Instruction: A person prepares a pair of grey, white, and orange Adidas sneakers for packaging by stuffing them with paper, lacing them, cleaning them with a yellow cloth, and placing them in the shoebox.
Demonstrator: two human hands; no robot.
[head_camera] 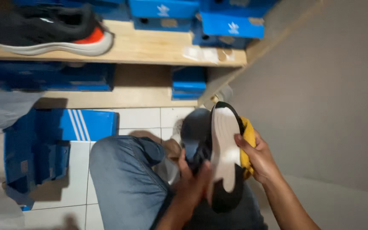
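Head view: black sneaker with white sole [225,149] upright over lap, long axis vertical, sole facing camera. Left hand [194,183] fingers clamped on heel end; right hand [258,157] fingers pressing yellow cloth [248,147] against side.

This is a shoe shop's stockroom or back corner. Above and beyond the fingers [240,140], wooden shelves [150,47] carry stacked blue shoeboxes [231,23] and a loose black sneaker with a white sole [43,32]. Left of the fingers, an opened blue shoebox [43,145] lies on the white tiled floor [141,117].
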